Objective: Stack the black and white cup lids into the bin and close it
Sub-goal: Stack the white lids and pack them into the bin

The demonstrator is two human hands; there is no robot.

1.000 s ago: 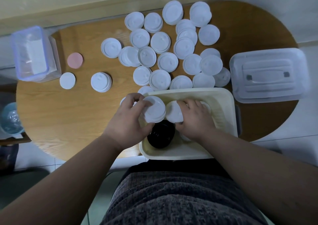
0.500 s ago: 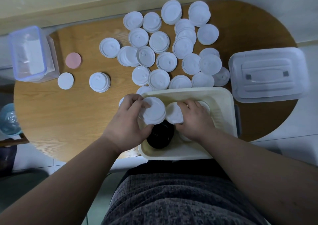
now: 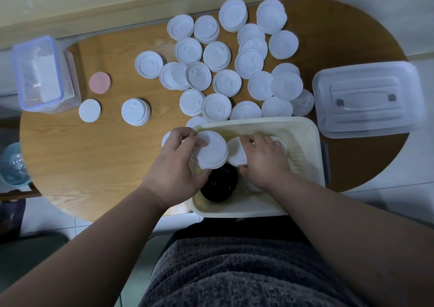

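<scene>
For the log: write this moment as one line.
left hand: grips white lid stack | right hand: holds white lid | bin: open, black lids inside

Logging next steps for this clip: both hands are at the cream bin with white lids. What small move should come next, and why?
Probably lower the white lid stack in the left hand into the bin beside the black lids. It hovers over the bin's left side, the right hand grips a second white stack inside, and more lids wait on the table.

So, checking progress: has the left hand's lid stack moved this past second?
No; the lid stack keeps its place against the bin rim.
</scene>
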